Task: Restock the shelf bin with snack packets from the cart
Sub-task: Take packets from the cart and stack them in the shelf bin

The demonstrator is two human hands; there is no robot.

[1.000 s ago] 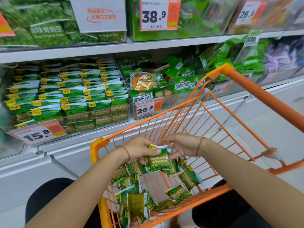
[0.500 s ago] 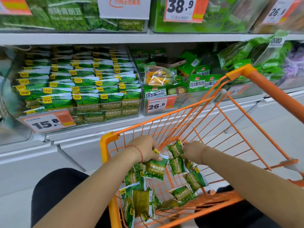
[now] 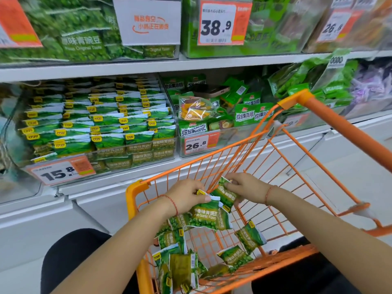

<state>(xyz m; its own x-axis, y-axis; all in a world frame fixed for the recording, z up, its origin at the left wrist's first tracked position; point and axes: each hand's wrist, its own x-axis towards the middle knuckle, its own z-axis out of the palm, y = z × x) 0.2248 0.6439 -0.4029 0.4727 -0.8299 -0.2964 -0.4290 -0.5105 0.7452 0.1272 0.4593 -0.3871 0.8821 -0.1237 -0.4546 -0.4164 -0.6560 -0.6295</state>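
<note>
White store shelf [image 3: 127,67] carried a clear bin [image 3: 135,160] stacked with green packets, while both hands, left [image 3: 186,197] and right [image 3: 244,186], pinched snack packets [image 3: 204,216] over the orange cart [image 3: 135,200] holding more.

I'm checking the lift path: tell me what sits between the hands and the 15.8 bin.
In the head view, the cart's orange rim and the white shelf ledge lie between the hands' packets and the 15.8 bin; nothing else blocks.

Price tag 38.9 [image 3: 220,23] on upper shelf; phone [image 3: 212,91] atop mixed-crisp packets [image 3: 250,115].
</note>
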